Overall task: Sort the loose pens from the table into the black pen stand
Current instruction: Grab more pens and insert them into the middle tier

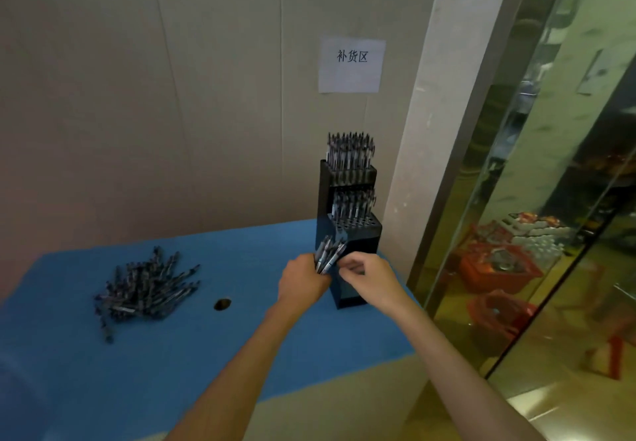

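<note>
A tall black pen stand (358, 234) with stepped tiers stands at the right end of the blue table (192, 354). Its top and middle tiers hold several upright pens, and the lower tier shows open holes. My left hand (303, 280) grips a bundle of pens (329, 254) in front of the stand's lower tier. My right hand (366, 277) is right beside it, fingers curled and pinching at the bundle's lower end. A pile of loose pens (148, 289) lies on the table's left part.
A small dark hole (222, 304) sits in the tabletop between the pile and the stand. A paper sign (351, 65) hangs on the wall behind. To the right are a pillar (444, 113) and a glass partition (550, 199), with red crates behind it.
</note>
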The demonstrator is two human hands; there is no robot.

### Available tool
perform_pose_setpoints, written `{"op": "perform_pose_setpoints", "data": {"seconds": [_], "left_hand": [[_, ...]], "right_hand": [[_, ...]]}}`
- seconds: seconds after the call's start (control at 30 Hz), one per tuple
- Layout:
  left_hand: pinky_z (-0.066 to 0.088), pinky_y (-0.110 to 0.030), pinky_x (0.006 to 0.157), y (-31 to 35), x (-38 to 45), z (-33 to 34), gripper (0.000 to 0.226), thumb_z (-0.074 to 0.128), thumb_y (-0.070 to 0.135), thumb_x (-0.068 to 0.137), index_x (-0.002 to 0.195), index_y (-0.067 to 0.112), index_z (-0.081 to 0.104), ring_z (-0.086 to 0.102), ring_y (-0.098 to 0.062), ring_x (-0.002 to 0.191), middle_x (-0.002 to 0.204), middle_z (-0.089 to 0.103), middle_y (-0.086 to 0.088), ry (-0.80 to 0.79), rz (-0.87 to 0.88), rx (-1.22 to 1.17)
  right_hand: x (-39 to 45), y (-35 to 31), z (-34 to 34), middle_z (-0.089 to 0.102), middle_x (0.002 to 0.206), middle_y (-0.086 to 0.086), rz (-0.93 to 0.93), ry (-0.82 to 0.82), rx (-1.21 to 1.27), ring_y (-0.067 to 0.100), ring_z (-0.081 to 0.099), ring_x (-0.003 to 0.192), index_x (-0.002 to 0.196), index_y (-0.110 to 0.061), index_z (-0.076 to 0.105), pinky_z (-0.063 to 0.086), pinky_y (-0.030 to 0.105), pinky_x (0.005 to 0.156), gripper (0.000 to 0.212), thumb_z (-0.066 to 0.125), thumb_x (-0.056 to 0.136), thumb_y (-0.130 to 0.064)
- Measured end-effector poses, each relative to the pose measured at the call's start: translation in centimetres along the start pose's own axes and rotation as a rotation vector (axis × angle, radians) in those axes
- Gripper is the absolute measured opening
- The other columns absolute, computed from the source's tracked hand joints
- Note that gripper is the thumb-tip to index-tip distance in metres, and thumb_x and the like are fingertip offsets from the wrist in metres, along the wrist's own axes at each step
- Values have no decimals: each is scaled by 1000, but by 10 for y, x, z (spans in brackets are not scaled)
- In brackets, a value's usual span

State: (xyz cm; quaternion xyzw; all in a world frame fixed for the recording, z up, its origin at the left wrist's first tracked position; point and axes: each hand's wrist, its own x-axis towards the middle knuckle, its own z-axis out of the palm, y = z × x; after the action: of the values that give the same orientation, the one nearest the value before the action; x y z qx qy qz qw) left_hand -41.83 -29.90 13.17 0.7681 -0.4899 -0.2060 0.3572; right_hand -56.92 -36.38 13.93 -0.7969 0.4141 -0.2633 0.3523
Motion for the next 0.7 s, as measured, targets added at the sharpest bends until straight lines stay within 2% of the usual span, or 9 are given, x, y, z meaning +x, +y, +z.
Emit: {"op": "perform_pose_setpoints", "data": {"seconds": [0.07,0.17,0.27,0.37,0.47,0.57,0.7], "left_hand": [[34,-27,46,12,3,8,23,61,15,75,64,23,43,56,-26,61,63,54,0,23,-12,36],[52,-35,50,23,10,17,17,59,15,76,66,22,47,64,-30,64,66,59,-3,39,-32,61],[57,-38,52,32,23,19,15,58,17,77,66,23,50,66,-29,61,64,60,-3,55,-39,39],[59,-42,49,36,43,21,5,54,23,75,72,20,57,66,-25,52,65,65,-5,52,-18,25],[59,-46,50,40,70,23,28,49,35,68,81,16,64,67,-25,54,68,67,-5,70,-23,19],[59,-44,50,46,93,24,36,51,42,69,84,14,67,68,-25,52,69,69,-7,68,-38,37],[57,-37,44,45,119,29,18,63,29,86,85,11,63,69,-22,48,70,70,-10,29,-58,-13]], "right_hand": [[7,6,-13,72,97,-13,-21,-8,36,0,65,92,103,-22,74,51,19,84,13,66,94,-19],[21,12,-23,73,96,-12,-41,-27,107,1,67,91,101,-22,75,53,22,86,11,68,93,-19],[39,10,-27,75,95,-9,-29,-56,202,3,69,91,98,-21,76,54,23,88,9,71,90,-20],[57,8,-31,76,90,-11,23,-94,291,0,69,87,94,-23,77,50,19,78,6,73,89,-25],[81,8,-36,75,82,-10,40,-110,298,3,69,82,86,-24,77,48,19,72,9,72,91,-30],[109,11,-38,75,76,-1,39,-85,224,11,70,78,79,-16,78,54,27,74,25,70,90,-37],[141,19,-39,75,80,3,67,-111,228,13,71,79,81,-10,77,57,28,75,27,68,92,-34]]}}
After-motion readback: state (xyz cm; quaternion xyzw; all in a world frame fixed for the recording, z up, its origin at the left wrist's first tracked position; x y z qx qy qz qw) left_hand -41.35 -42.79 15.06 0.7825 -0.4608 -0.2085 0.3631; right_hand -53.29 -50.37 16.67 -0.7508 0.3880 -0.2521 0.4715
